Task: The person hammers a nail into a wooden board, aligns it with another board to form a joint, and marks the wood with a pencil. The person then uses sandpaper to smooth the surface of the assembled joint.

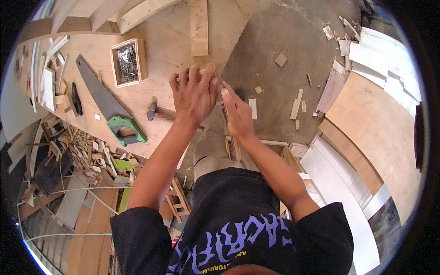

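My left hand (195, 94) lies over the edge of the plywood worktop, its fingers curled over a small flat piece of wood (219, 95) whose edge shows beside the thumb. Close against it, my right hand (238, 112) is closed around a thin pale strip of wood (224, 91). The two pieces meet or nearly meet between my hands; the exact contact is hidden by my fingers. A hammer (162, 113) with a wooden handle rests on the worktop just left of my left wrist. Farther left lies a handsaw (103, 94) with a green handle.
An open wooden box (126, 64) of nails stands on the worktop (160, 50). Beyond my hands lies a narrow board (199, 27). A dark-handled tool (76, 98) is at the left. Offcuts (98, 156) heap below it. Scraps dot the floor (270, 91); large panels (362, 119) lean right.
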A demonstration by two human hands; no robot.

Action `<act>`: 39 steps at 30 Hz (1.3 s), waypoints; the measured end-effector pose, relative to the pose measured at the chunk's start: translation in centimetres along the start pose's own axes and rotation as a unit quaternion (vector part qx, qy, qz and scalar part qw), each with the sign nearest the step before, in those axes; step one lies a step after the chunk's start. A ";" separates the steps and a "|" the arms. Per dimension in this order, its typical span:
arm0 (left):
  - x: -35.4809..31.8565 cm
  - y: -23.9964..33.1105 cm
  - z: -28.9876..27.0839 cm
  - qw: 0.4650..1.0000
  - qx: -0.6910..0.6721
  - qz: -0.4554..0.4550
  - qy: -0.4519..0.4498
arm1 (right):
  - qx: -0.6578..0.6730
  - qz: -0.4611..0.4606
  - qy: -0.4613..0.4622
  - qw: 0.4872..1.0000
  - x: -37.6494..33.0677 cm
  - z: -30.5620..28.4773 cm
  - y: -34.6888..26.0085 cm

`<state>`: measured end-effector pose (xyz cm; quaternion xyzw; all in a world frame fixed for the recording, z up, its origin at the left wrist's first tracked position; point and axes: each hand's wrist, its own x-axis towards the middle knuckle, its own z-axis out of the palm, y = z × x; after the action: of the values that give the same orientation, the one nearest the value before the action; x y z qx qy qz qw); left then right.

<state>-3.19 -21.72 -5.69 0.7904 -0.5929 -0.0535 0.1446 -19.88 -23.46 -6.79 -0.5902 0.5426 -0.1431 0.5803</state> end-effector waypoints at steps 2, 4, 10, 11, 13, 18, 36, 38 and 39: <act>-0.1 0.4 -0.2 1.000 -0.001 -0.001 -0.008 | -0.019 -0.007 0.012 1.000 2.1 0.6 1.1; -0.1 0.1 -0.4 0.999 -0.004 -0.008 -0.031 | -0.013 0.019 -0.010 1.000 0.5 -0.2 0.9; 0.2 -0.1 -0.1 1.000 -0.011 0.000 -0.004 | -0.071 -0.008 0.017 0.997 1.6 0.5 0.9; 0.6 -0.1 -0.1 1.000 -0.012 0.001 -0.010 | -0.067 -0.011 0.018 0.998 1.6 0.4 1.6; 0.0 0.1 -0.4 0.999 -0.015 -0.010 -0.040 | -0.027 0.009 -0.005 1.000 0.5 -0.6 -1.1; -0.1 0.3 0.3 1.000 -0.008 0.011 0.018 | -0.034 0.030 0.011 0.999 2.4 0.5 -0.2; 0.3 -0.1 0.1 1.000 -0.007 0.006 -0.008 | 0.005 0.031 0.001 1.000 -0.8 -0.7 -2.2; -0.1 0.0 0.0 1.000 -0.007 0.001 -0.015 | -0.028 0.056 -0.018 0.998 -0.2 -0.8 -2.9; -0.1 0.1 -0.1 1.000 -0.006 -0.002 -0.019 | -0.046 0.068 -0.025 0.996 0.2 -1.0 -3.1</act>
<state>-3.29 -21.59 -5.61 0.7894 -0.5938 -0.0723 0.1382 -19.09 -24.96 -4.01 -0.5815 0.5725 -0.0635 0.5745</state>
